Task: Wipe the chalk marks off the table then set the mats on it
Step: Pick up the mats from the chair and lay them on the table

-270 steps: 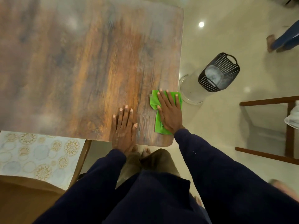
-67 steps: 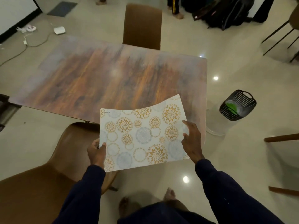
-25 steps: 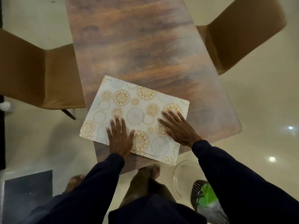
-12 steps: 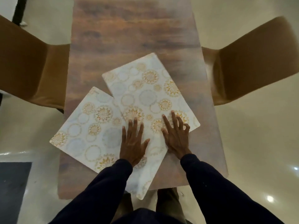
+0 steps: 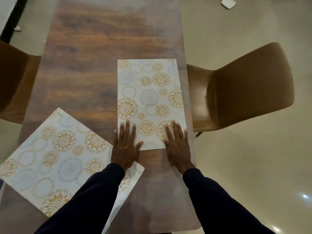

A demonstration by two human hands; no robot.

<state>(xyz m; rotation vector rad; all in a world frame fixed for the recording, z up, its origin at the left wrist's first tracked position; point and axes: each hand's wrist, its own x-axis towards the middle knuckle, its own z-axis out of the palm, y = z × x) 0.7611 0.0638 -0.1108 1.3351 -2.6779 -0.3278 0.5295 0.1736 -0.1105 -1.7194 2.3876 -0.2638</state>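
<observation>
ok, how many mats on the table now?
2. One mat lies straight by the right edge in front of the chair; the other mat sits skewed, overhanging the near-left edge. No stacked mat visible.

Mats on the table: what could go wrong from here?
1. The left mat lies askew and overhangs the table edge; a sleeve could knock it off.
2. The right mat sits close to the table's right edge by the chair; a push from the hands, left and right, might send it over.
</observation>
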